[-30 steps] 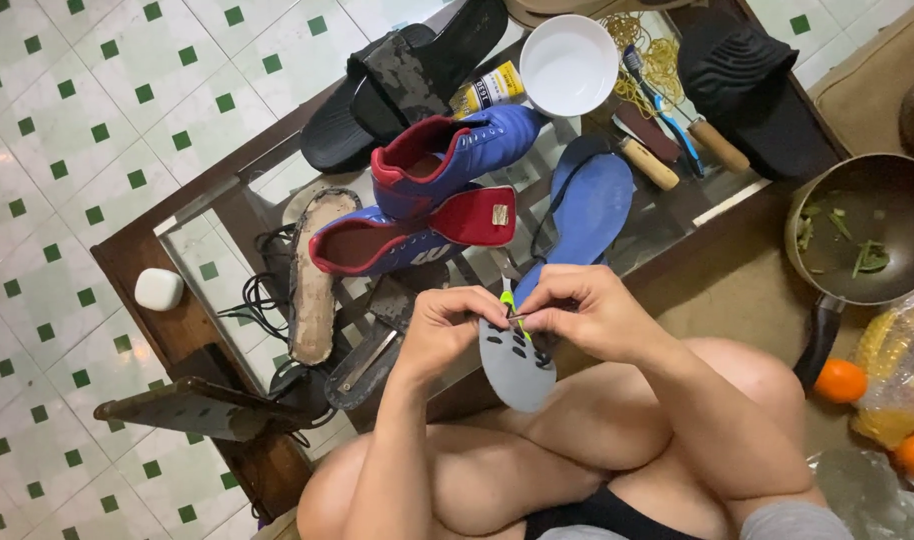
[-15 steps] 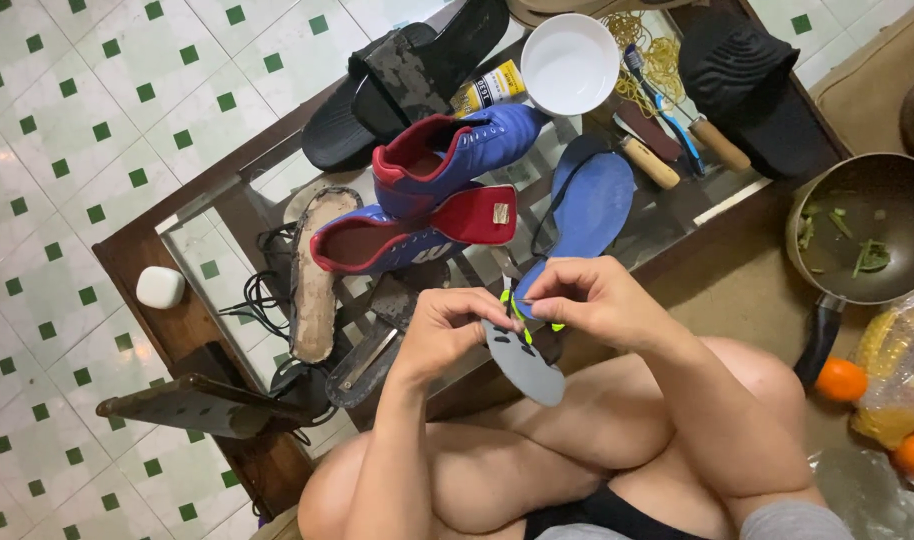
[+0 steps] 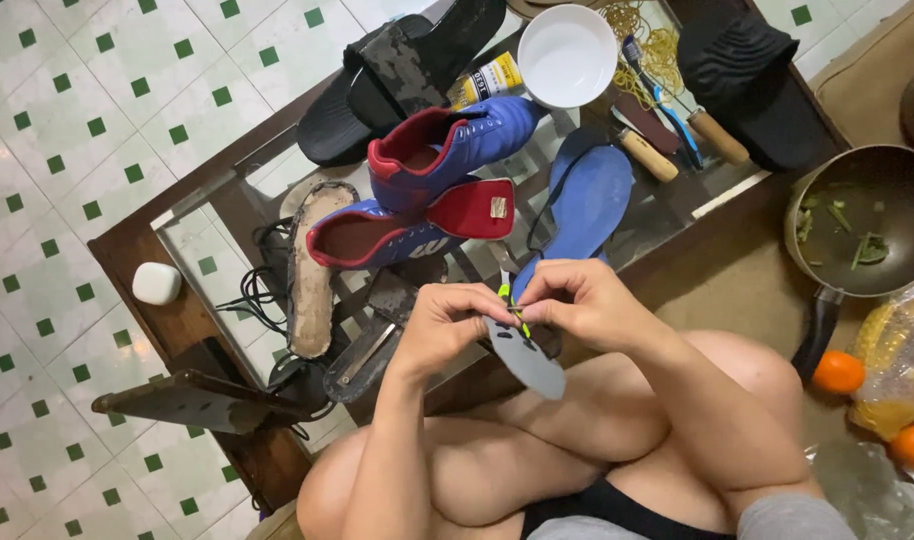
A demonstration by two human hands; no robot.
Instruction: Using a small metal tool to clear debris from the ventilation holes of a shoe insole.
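Head view: the left hand (image 3: 447,325) and right hand (image 3: 577,305) are pinching closed on a thin grey studded sole plate (image 3: 525,355) at six o'clock of the blue boots (image 3: 437,190); seemingly light and flexible, it is best gripped along its edges.

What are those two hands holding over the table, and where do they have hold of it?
Both the left hand and right hand pinch the top end of a dark sole piece, by its yellow-green bit.

A white bowl (image 3: 571,52) sits on the glass table (image 3: 207,225) — blue-and-red shoes (image 3: 447,150) just below it. Black sandals (image 3: 402,75) lie left of the bowl — a pan (image 3: 862,225) well right.
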